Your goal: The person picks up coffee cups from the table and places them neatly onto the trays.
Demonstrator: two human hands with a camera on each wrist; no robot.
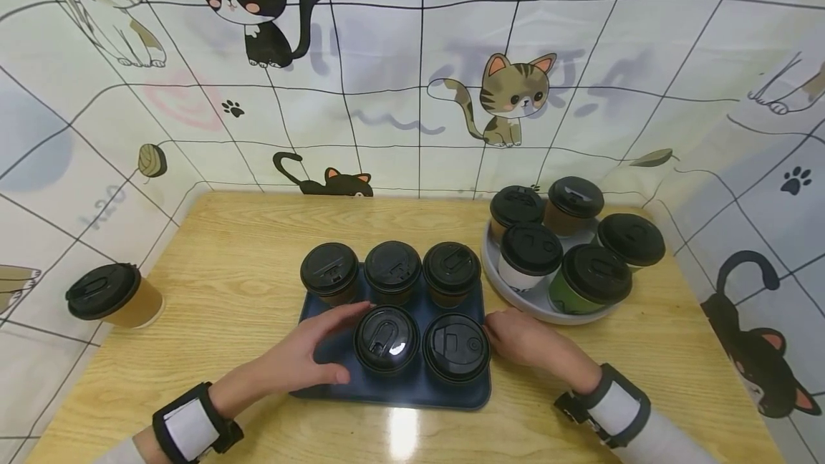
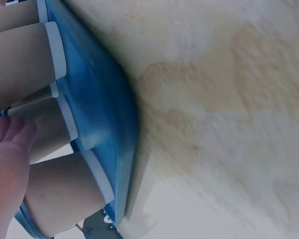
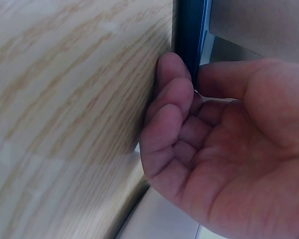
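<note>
A dark blue tray bears several cups with black lids, three at its back and two in front. My left hand lies over the tray's left side, its fingers extended and its thumb apart, beside the front left cup. In the left wrist view, my left fingers are close to a brown cup; whether they touch it I cannot tell. My right hand pinches the tray's right rim, by the front right cup. The right wrist view has its curled fingers low against the wooden table.
A round grey tray with several lidded cups stands at the right, close to the blue tray. One brown cup with a black lid stands alone at the far left. A cat-patterned cloth surrounds the wooden table.
</note>
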